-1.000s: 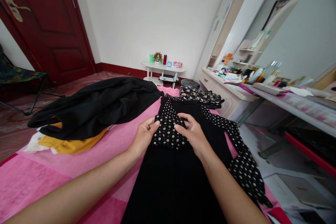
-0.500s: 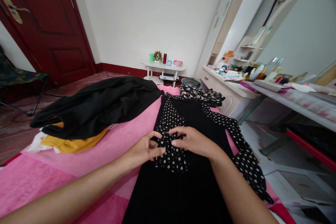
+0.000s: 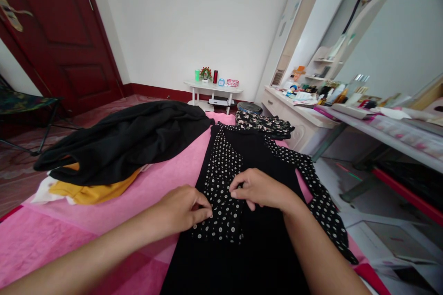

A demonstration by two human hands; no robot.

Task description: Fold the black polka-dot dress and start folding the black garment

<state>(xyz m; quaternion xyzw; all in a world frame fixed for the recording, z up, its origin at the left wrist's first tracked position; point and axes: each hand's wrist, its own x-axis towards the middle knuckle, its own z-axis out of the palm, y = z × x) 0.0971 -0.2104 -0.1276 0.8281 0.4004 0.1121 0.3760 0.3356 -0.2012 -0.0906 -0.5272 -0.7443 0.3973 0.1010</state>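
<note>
While the black garment (image 3: pixel 270 161) fills the lower center, pink bedding (image 3: pixel 173 170) edges it at left. The left grip (image 3: pixel 183 207) and right grip (image 3: pixel 256 188) have fingertips nearly together over its dotted sleeve (image 3: pixel 221 170); whether pinching cloth, I cannot tell. Bottles (image 3: pixel 341 96) crowd the tabletop (image 3: pixel 320 120) at right; black clothes (image 3: pixel 138 136) heap at center left.

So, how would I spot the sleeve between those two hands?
Find the pink cover, then the long black garment spread on it. Look between the left hand and right hand for a black sleeve with pale dots. Unlike the other sleeve, stretched out to the right, this one is laid over the garment's body.
</note>
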